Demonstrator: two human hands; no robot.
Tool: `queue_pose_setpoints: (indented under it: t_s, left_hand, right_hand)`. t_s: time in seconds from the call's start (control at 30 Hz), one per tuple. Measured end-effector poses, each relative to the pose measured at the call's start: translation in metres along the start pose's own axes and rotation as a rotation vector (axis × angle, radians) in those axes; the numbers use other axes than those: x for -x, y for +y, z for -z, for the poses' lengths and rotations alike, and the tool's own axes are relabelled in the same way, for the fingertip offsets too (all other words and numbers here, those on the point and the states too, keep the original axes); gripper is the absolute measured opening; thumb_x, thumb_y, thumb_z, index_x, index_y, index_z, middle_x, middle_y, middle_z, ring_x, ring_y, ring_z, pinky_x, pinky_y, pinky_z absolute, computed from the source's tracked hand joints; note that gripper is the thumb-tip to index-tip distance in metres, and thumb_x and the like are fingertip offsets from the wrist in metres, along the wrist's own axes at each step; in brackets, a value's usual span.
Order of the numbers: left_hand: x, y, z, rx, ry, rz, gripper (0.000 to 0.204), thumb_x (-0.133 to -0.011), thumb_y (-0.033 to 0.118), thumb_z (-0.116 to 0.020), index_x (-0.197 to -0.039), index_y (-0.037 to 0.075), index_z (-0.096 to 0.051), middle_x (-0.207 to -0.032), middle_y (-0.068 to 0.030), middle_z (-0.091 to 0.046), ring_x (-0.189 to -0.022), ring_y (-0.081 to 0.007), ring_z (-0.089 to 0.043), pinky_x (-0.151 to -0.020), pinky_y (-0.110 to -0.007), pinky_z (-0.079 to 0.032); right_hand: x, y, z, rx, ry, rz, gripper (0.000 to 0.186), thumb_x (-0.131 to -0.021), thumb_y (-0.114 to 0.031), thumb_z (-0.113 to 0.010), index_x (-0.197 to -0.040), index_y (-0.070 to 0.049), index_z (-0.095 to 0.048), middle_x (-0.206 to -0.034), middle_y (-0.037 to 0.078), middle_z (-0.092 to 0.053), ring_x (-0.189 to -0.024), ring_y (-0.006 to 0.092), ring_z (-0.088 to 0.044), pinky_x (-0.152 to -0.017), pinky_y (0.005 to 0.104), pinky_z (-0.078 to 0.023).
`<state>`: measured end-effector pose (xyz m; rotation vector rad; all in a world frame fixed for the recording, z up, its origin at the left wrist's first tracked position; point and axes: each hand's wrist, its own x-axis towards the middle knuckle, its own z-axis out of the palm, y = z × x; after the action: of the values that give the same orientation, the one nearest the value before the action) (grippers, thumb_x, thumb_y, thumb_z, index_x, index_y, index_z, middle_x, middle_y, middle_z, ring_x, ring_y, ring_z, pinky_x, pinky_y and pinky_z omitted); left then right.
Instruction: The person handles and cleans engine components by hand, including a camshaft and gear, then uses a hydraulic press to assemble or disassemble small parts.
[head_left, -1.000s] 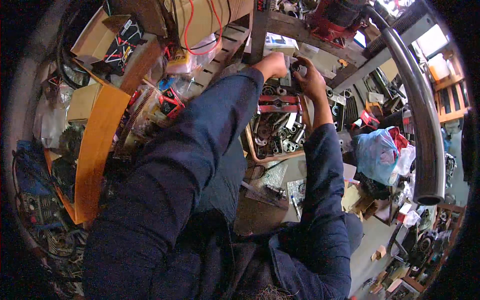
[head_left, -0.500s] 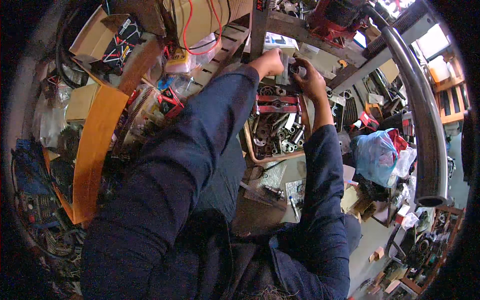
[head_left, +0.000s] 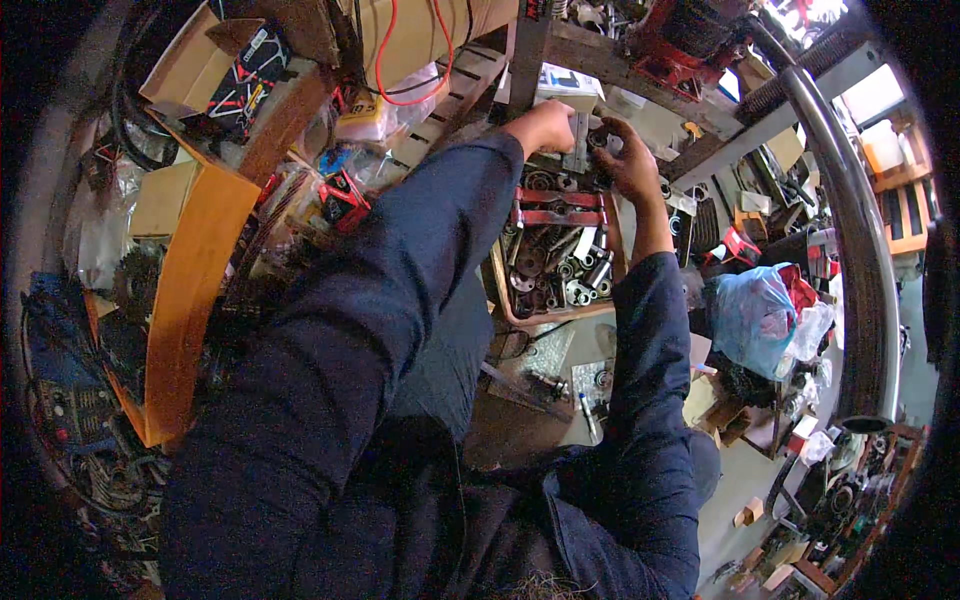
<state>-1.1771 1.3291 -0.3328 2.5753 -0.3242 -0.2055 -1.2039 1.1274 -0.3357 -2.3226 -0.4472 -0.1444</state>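
Note:
My left hand is closed at the side of an upright grey metal piece, its fingertips mostly hidden. My right hand is curled round a small dark, round part just right of that piece. Directly below both hands sits a shallow bin packed with metal fittings, rings and sockets, with a red bar-shaped tool lying across its top.
A red machine on a steel frame and a long curved tube stand at right, above a blue plastic bag. An orange board, cartons and red cable are at left and top. Assorted parts crowd the surroundings.
My hands keep nearly the same place at the grey piece, with small shifts of the right fingers. The whole view has shifted slightly.

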Motion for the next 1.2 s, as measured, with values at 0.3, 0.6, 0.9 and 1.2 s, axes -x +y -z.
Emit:
queue_pose_setpoints:
  t_s: [0.3,0.6,0.9,1.2]
  left_hand:
    - [0.000,-0.001,-0.002,0.088,-0.031,0.083,0.068,-0.058,0.026,-0.083,-0.119,0.004,-0.063,-0.114,-0.0198,-0.065,-0.105,-0.0321,-0.064,-0.090,-0.037,-0.051]
    - [0.000,0.000,-0.001,0.092,-0.063,0.065,0.076,-0.057,0.030,-0.086,-0.124,0.006,-0.061,-0.117,-0.0182,-0.065,-0.108,-0.0309,-0.063,-0.093,-0.037,-0.050]
    - [0.003,0.001,-0.004,-0.046,0.030,-0.046,0.064,-0.053,0.027,-0.087,-0.108,0.002,-0.068,-0.103,-0.0202,-0.068,-0.095,-0.0344,-0.066,-0.086,-0.041,-0.052]
    - [0.002,-0.004,-0.010,0.121,0.072,0.050,0.074,-0.056,0.027,-0.087,-0.121,0.003,-0.062,-0.104,-0.0189,-0.069,-0.094,-0.0317,-0.067,-0.087,-0.039,-0.053]
  right_hand:
    - [0.000,0.004,-0.005,0.076,0.081,-0.005,0.058,-0.073,-0.037,-0.077,-0.125,-0.019,-0.059,-0.115,0.010,-0.067,-0.105,0.0316,-0.064,-0.091,0.0402,-0.048]
    - [0.001,0.001,-0.009,0.086,0.095,-0.074,0.059,-0.074,-0.042,-0.076,-0.125,-0.017,-0.059,-0.111,0.011,-0.068,-0.105,0.0312,-0.064,-0.090,0.0407,-0.049]
    - [-0.005,-0.004,-0.009,0.142,-0.014,-0.057,0.054,-0.076,-0.043,-0.075,-0.121,-0.016,-0.065,-0.113,0.013,-0.067,-0.104,0.0312,-0.064,-0.090,0.0397,-0.049]
    - [-0.005,0.015,-0.011,0.012,-0.044,0.008,0.051,-0.078,-0.027,-0.069,-0.125,-0.009,-0.060,-0.120,0.015,-0.062,-0.108,0.0317,-0.062,-0.093,0.0388,-0.047]
